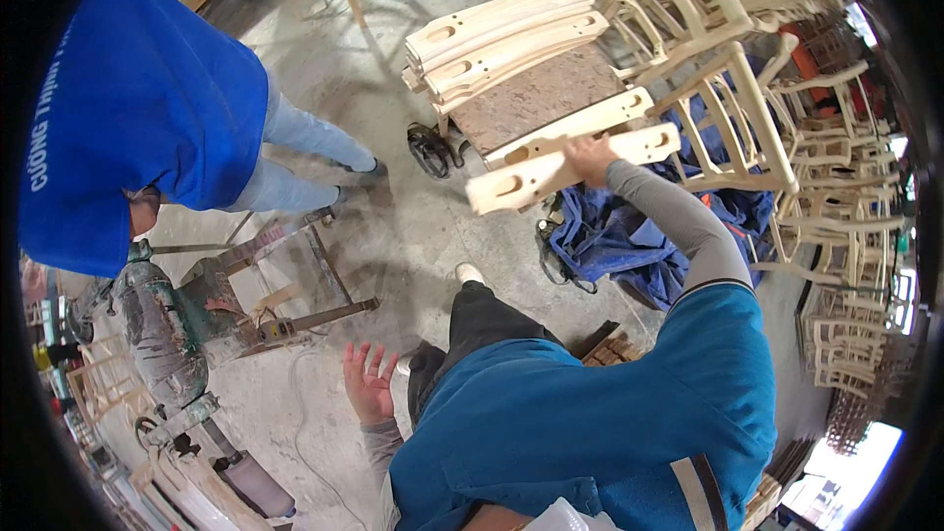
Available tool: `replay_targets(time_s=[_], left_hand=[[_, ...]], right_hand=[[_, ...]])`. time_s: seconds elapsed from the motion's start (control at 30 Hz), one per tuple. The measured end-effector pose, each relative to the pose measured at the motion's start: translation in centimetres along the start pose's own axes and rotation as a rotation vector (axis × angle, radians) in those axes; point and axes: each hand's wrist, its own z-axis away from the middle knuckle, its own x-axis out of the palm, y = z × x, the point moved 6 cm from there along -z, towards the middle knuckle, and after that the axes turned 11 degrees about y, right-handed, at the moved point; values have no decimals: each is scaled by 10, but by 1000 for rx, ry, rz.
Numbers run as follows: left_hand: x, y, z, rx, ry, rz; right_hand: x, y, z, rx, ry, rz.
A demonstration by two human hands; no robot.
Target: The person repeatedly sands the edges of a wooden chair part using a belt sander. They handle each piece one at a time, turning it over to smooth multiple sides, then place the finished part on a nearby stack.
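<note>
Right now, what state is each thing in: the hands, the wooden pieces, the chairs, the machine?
Right hand: closed on the wooden slat, arm stretched out.
Wooden slat: lifted, held flat.
Left hand: open, fingers spread, holding nothing.
Slat pile: stacked on the board.
Chair frames: unfinished, stacked high.
Green machine: whether running, cannot tell.

a brown-topped low table (536, 98) carries a stack of slotted wooden chair rails (506, 39) on its far side.

The person wears a teal-blue vest with a grey reflective stripe near its hem, over a grey long-sleeved shirt whose sleeves reach both wrists, plus dark trousers and pale shoes.
</note>
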Motion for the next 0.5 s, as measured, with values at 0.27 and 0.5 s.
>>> replay_targets(time_s=[0.27,0.5], left_hand=[[52,-16,1,-3,68,-173],[178,-33,-11,-42,-269,104]], right_hand=[[-6,3,-54,-228,-184,-222],[-89,-177,-22,-497,-540,-1086]])
